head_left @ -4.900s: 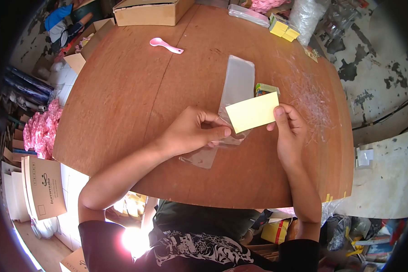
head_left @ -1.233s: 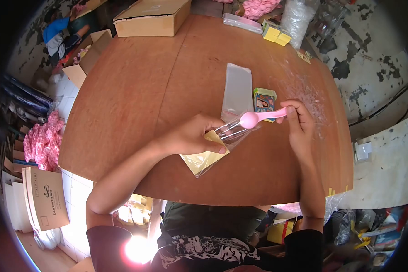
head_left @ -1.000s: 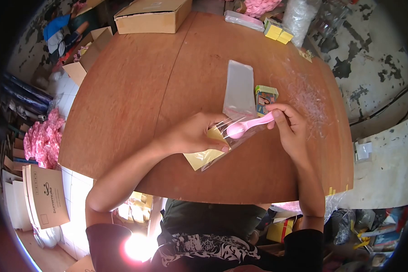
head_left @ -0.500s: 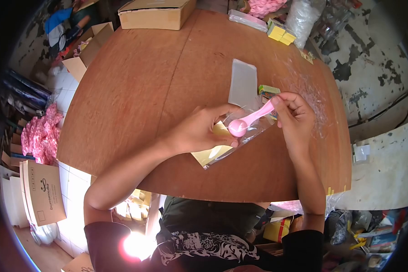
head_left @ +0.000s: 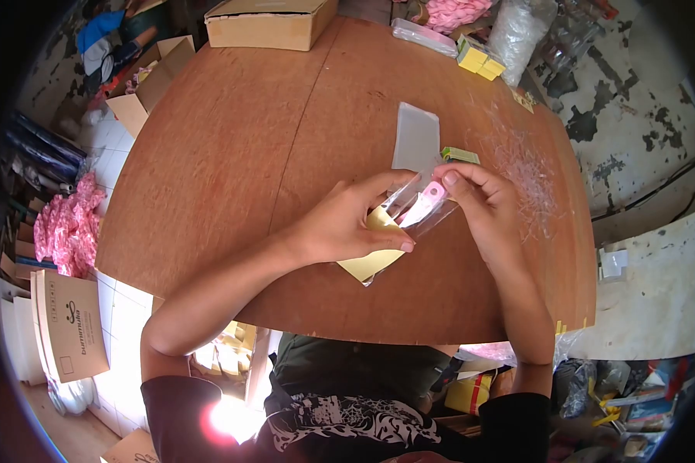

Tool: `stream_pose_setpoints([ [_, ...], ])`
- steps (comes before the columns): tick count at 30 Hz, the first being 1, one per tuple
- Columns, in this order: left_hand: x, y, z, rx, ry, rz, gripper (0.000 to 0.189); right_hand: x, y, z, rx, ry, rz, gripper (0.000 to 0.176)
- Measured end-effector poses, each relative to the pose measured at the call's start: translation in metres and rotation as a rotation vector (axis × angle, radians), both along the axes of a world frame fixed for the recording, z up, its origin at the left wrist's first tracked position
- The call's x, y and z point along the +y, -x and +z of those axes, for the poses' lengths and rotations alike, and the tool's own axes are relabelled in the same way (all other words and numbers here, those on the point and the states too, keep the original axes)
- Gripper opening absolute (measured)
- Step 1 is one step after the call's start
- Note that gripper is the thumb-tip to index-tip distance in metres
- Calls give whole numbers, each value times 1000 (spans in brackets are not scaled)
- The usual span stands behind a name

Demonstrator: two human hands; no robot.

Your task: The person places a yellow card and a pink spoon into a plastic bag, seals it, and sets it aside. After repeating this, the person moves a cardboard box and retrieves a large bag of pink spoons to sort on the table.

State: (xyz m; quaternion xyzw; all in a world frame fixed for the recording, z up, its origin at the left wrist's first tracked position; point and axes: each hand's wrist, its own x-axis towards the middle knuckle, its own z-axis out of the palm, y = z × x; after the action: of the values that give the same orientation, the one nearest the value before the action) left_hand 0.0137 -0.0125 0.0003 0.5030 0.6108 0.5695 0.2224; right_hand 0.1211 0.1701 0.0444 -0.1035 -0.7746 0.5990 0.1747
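My left hand (head_left: 355,220) is closed around a clear plastic bag (head_left: 423,207) with a yellow box (head_left: 363,266) inside it. A pink measuring scoop (head_left: 425,202) lies in the bag's upper part, its holed handle end toward my right hand; its bowl is hidden by the box and fingers. My right hand (head_left: 483,202) is closed at the bag's mouth, thumb and fingertips pinching the film right beside the handle end. Just beyond the hands, a stack of clear flat bags (head_left: 417,135) lies on the wooden table (head_left: 208,170), next to a small green-edged box (head_left: 460,156).
Loose clear plastic strips (head_left: 527,177) are strewn on the table's right. Along the far edge are a cardboard box (head_left: 266,29), yellow boxes (head_left: 480,59) and a clear plastic roll (head_left: 527,35). Pink bundles (head_left: 68,228) and a carton (head_left: 69,324) stand left. Another person (head_left: 104,46) is at the far left.
The pink scoop has gone from above the bag's opening down into the bag, bowl first. My right hand has moved left and released the handle end, now pinching the bag's mouth.
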Motion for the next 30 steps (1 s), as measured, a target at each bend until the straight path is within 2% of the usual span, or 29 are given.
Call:
stream_pose_setpoints([
  [2,-4,-1,10,-134,133,-30,78,-3,-3,14,96,-273,-47,14],
  [3,-5,0,10,-132,131,-28,78,-4,-5,25,224,-342,-118,12],
  [4,-6,0,8,-29,54,34,77,-4,-8,36,351,-408,-187,12],
  [5,-6,-1,6,74,-22,95,76,5,-6,52,350,-407,-184,12],
  [7,-4,2,-2,121,-94,123,73,27,3,80,611,-1418,-129,12],
  [8,-1,4,-3,179,-174,150,71,29,2,80,612,-1423,-136,12],
  [10,-2,5,-2,168,-156,144,68,31,4,78,577,-1170,-107,12],
  [13,-2,5,-3,146,-146,157,65,19,-5,81,687,-1133,-34,10],
  [17,-3,5,-3,197,-167,153,59,-6,-23,77,583,-1029,11,10],
  [18,-3,4,-3,199,-167,150,59,-9,-26,74,465,-823,26,10],
  [19,-3,3,-2,70,-194,79,56,-12,-29,70,346,-618,43,10],
  [20,-4,2,-2,-59,-222,8,54,-16,-32,64,347,-619,42,10],
  [21,-3,3,-4,-58,-223,6,54,-20,-33,57,196,-335,80,11],
  [22,-2,6,-7,-283,-216,-136,50,-22,-33,48,44,-51,117,12],
  [23,-1,7,-9,-507,-206,-278,46,-19,-30,33,15,-35,156,14],
  [26,-2,1,0,-516,-72,-229,40,-14,-23,0,-2,-61,222,17],
  [30,4,-3,-8,-438,-98,-170,30,-13,-20,-8,9,-17,203,17],
])
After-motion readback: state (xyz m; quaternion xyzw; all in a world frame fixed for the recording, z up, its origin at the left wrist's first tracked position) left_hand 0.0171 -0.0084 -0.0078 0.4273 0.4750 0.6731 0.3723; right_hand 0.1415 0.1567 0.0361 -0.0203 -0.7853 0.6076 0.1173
